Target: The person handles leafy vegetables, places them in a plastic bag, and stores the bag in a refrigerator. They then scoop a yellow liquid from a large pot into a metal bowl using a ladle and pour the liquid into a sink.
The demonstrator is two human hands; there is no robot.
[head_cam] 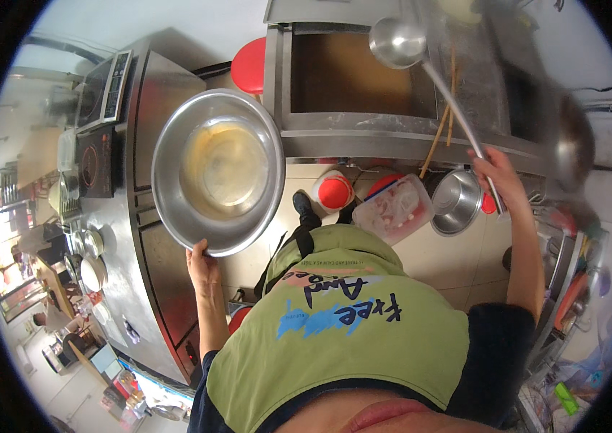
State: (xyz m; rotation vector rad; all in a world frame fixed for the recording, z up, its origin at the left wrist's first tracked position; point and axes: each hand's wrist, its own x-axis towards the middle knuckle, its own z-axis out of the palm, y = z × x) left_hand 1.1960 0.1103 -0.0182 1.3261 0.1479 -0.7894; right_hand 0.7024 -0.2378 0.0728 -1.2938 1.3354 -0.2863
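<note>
My left hand (pixel 204 265) grips the near rim of a large steel basin (pixel 176 216), which has a shallow yellowish liquid or residue at its bottom. The basin is held out over the floor, left of the body. My right hand (pixel 498 176) is closed around the handle of a long steel ladle (pixel 399 43). The ladle's bowl is above the right part of a rectangular steel vat (pixel 354 76) that holds brownish liquid. Long wooden chopsticks (pixel 439 140) lean across the vat's front edge, left of my right hand.
A red stool (pixel 249 66) stands behind the basin. On the floor are a red-topped bucket (pixel 334 192), a translucent plastic tub (pixel 395 211) and a steel pot (pixel 456 203). The left steel counter carries an induction cooker (pixel 94 162) and stacked dishes (pixel 93 273). A wok (pixel 576 146) is at right.
</note>
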